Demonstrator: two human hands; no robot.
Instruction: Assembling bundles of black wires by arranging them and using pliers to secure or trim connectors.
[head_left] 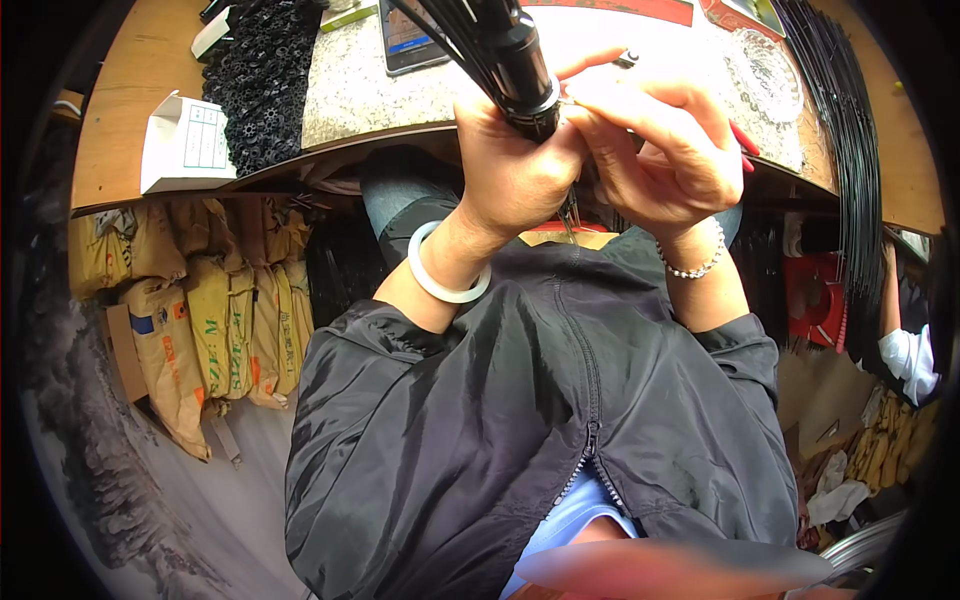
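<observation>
My left hand [515, 175] is wrapped round a black umbrella frame [522, 75], its shaft and thin ribs rising toward the top edge. A narrow silvery ring [545, 97] circles the shaft just above my fist. Beside it, the thumb and forefinger of my right hand [665, 145] are pinched together against the frame; what lies between them is too small to make out. Red handles [745, 138] stick out behind my right hand, and I cannot tell whether it holds them. More thin black rib ends [570, 212] hang below my hands.
On the bench [345, 105] are a heap of small black parts [265, 80], an open white box [185, 145], a tablet or phone [412, 45] and a clear glass dish [763, 75]. Long black ribs [840, 130] drape over its right edge. Stuffed sacks [215, 320] stand lower left; another person's arm [892, 300] shows right.
</observation>
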